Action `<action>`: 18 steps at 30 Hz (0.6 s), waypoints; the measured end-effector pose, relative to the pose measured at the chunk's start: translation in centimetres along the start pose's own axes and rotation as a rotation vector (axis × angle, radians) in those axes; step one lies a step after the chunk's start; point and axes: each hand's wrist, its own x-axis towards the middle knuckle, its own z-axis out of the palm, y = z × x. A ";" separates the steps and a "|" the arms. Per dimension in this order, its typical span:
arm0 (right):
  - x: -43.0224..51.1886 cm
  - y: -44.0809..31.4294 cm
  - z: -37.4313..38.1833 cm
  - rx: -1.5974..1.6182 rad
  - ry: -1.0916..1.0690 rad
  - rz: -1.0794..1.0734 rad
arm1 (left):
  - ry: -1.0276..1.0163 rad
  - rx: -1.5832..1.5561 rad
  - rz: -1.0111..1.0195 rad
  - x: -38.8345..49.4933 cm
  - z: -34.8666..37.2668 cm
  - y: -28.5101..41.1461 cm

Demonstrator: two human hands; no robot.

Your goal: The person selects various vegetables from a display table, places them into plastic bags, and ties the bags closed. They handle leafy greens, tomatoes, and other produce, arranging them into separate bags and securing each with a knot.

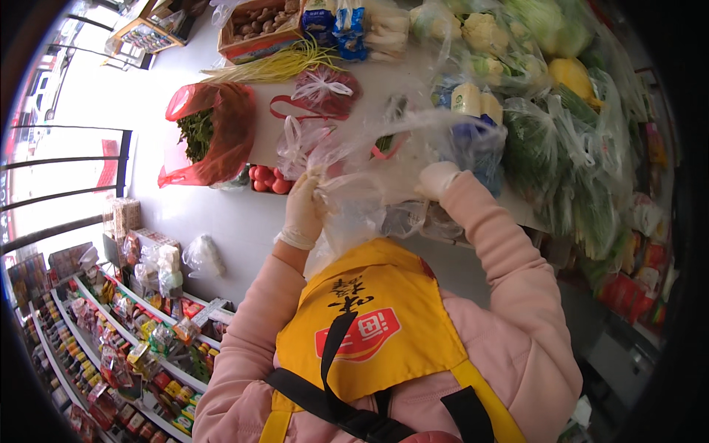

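A large clear plastic bag (360,191) is spread between my two gloved hands, in front of the yellow apron. My left hand (306,206) pinches one side of it. On the other side, my right hand (438,180) is closed on the film, its fingertips partly hidden. Just beyond my left hand stands a knotted pink-white bag (293,145). A red-handled bag (327,91) with dark contents lies farther back. Blue-and-white vegetable packs (471,124) sit beyond my right hand, partly covered by blurred film. What the spread bag holds, if anything, is unclear.
A red bag of leafy greens (238,133) and a box of tomatoes (270,180) are on the left. Yellow chives (277,60), potatoes (260,25) and cauliflower (484,33) lie at the back. Bagged greens (545,149) crowd the right. Grocery shelves (127,338) stand lower left.
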 end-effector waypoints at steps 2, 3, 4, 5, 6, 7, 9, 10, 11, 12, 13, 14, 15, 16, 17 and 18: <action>0.2 1.3 1.0 0.015 -0.016 -0.023 | -0.116 -0.130 -0.042 0.6 -1.0 0.0; 0.8 1.7 1.2 0.052 0.068 -0.073 | -0.217 -0.196 -0.085 0.7 -1.1 -0.1; 1.5 1.9 1.1 0.087 0.117 -0.081 | -0.244 -0.235 -0.151 0.6 -1.3 -0.1; 2.6 2.1 0.5 -0.040 0.184 -0.137 | -0.122 -0.209 -0.189 0.6 -1.0 -0.5; 3.9 2.3 -0.5 -0.145 0.286 -0.199 | -0.124 -0.088 -0.125 0.4 -0.8 -0.5; 5.6 2.3 -1.9 -0.063 0.443 -0.210 | -0.136 0.042 -0.091 0.2 -0.3 -0.7; 7.8 3.0 -4.7 0.181 0.655 -0.053 | -0.126 0.228 -0.020 0.0 0.6 -0.8; 8.6 3.5 -6.1 0.275 0.706 0.073 | -0.108 0.283 0.022 0.1 1.0 -0.8; 9.5 4.0 -7.5 0.326 0.640 0.076 | -0.107 0.331 0.090 0.3 1.3 -0.6; 10.1 3.9 -8.0 0.345 0.638 -0.010 | -0.055 0.325 0.069 0.5 1.4 -0.4; 10.5 3.9 -8.2 0.380 0.706 -0.143 | -0.024 0.312 0.075 0.9 1.4 -0.2; 10.7 3.3 -7.4 0.356 0.514 -0.248 | 0.006 0.298 0.082 1.2 1.3 -0.1; 10.9 2.3 -6.1 0.325 0.357 -0.359 | -0.040 0.272 0.055 1.5 1.1 0.0; 10.9 1.5 -4.5 0.336 0.201 -0.348 | -0.086 0.243 0.030 1.7 0.8 0.1; 10.8 0.8 -2.9 0.120 0.112 -0.314 | -0.048 0.232 -0.022 1.9 0.5 0.2; 10.5 0.3 -1.7 0.001 0.053 -0.264 | -0.097 0.195 0.026 2.1 0.3 0.0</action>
